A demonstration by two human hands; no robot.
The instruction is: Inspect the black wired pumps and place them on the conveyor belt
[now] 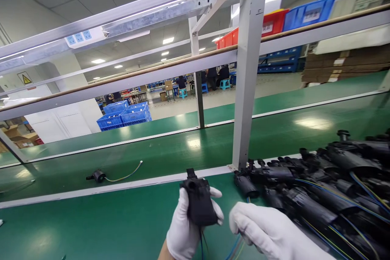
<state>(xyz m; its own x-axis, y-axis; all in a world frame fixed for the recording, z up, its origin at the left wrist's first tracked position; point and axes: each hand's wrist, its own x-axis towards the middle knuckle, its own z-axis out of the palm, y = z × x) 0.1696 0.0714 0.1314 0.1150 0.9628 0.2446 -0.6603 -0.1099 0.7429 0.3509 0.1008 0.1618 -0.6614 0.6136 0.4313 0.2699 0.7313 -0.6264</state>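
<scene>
My left hand [185,227], in a white glove, is wrapped round a black plastic housing [201,203] with a small port at its top end. Thin wires [201,241] hang below that housing. Just to the right, my white-gloved right hand [258,225] has its fingers pinched together, slightly blurred. Coloured wires [234,248] come out beneath those fingers; where they lead is hidden. Near the right hand, a black cylindrical motor-like part [246,186] lies at the edge of a pile of similar black parts [310,207] with blue and yellow leads.
The green bench top [91,223] meets a green conveyor belt [170,154] behind a pale edge strip. One small black part [98,176] with a lead lies on the belt. A white post [248,89] rises beyond my hands. Red [271,24] and blue bins [310,14] sit on the upper shelf.
</scene>
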